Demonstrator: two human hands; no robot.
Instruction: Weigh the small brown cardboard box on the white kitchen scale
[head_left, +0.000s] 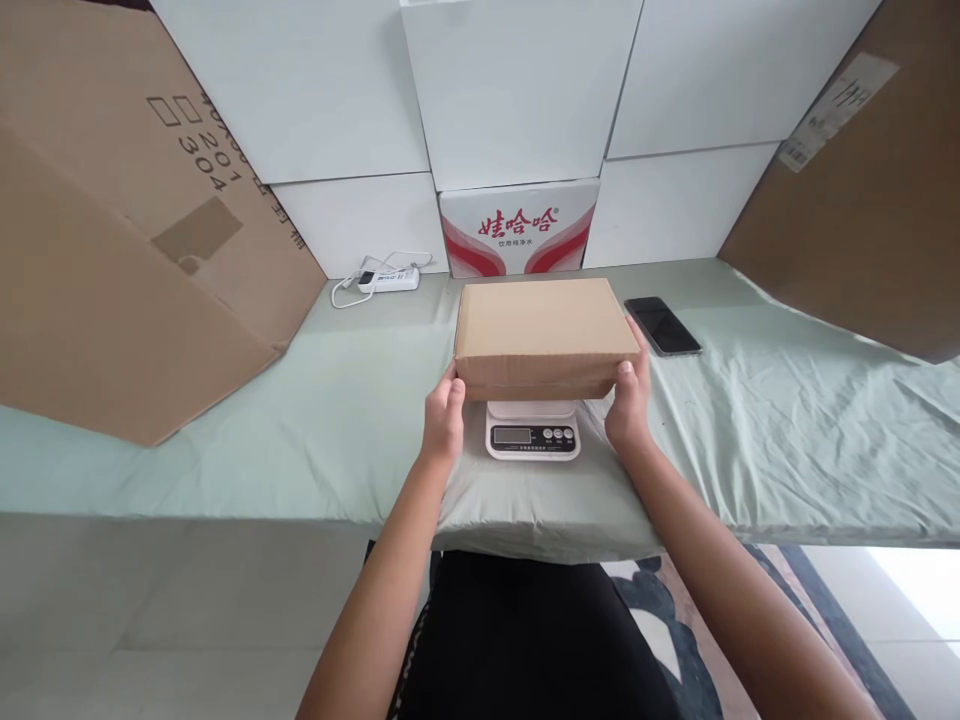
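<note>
A brown cardboard box is between my two hands, over a white kitchen scale. My left hand grips the box's near left corner, thumb at the front. On the near right corner, my right hand has its thumb on the front face and fingers along the side. The scale's display and buttons show below the box; its platform is mostly hidden. Whether the box rests on the platform or hangs just above it, I cannot tell.
A black phone lies right of the box. A white power strip with its cable lies at the back left. Large cartons stand left and right. White boxes and a red-printed carton line the back of the cloth-covered table.
</note>
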